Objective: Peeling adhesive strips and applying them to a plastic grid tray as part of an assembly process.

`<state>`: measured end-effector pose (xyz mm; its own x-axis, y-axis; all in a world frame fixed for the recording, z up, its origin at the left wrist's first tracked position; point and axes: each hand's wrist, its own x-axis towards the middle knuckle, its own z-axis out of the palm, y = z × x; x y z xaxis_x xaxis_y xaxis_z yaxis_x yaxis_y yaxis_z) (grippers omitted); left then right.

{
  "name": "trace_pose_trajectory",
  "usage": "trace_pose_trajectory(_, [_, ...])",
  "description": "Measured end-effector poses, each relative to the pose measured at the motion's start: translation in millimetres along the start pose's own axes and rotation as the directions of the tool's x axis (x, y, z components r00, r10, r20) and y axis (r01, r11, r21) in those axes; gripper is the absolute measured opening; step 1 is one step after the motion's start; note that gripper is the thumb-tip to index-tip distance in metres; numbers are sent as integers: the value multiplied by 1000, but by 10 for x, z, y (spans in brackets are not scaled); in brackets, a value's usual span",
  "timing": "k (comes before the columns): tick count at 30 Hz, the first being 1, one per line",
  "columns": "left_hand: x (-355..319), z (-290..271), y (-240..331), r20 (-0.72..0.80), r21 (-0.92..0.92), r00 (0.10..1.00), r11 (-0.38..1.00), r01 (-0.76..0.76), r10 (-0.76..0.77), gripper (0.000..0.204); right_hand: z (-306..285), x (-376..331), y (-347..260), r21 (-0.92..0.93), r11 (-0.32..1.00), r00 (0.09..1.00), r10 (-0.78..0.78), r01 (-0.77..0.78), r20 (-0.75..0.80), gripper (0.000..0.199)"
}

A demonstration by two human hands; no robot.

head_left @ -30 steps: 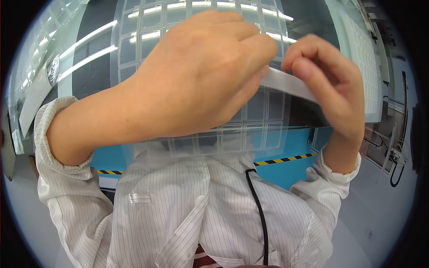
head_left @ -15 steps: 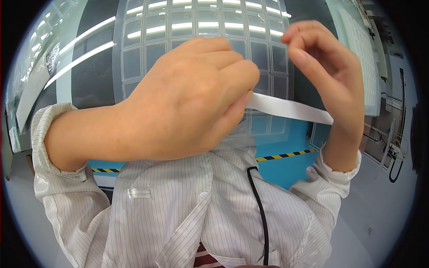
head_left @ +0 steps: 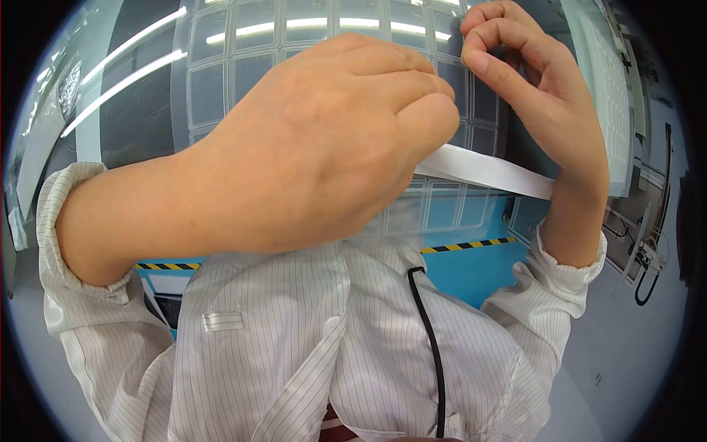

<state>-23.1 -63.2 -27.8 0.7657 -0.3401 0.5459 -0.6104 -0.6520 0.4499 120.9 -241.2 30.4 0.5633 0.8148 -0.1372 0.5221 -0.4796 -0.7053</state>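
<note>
My left hand [head_left: 324, 140], large in the middle of the view, is closed with its back toward me. A flat white strip [head_left: 490, 169] comes out from under its thumb side, and the fingers that grip it are mostly hidden. The strip stretches right to the wrist of my right hand [head_left: 541, 88], where its far end goes out of sight. At the upper right, the right thumb and forefinger press together; whatever may be between them is too small to make out. Below both hands lies a clear plastic tray [head_left: 300, 51] with rectangular compartments.
Dark table surface [head_left: 143, 96] shows left of the tray, with crumpled clear plastic [head_left: 68, 92] at the far left. Nearer me are a blue surface [head_left: 460, 276] and yellow-black striped tape [head_left: 471, 246]. Metal equipment with a black cable [head_left: 644, 283] stands at the right.
My left hand has moved right and slightly up, bringing its end of the white strip along. The right hand has risen a little, its fingers drawn closer together. The tray appears shifted in view.
</note>
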Motion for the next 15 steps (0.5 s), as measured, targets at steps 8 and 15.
trace_pose_trajectory(8, [104, 14, 45, 20, -10, 1000, 1000, 15, -15, 15, -67, -21, 22, 5, 1000, 1000, 16, -16, -17, 10])
trace_pose_trajectory(15, [100, 13, 40, 24, -8, 1000, 1000, 16, -16, 16, -69, 10, -10, -46, 999, 1000, -1, 0, -28, 14])
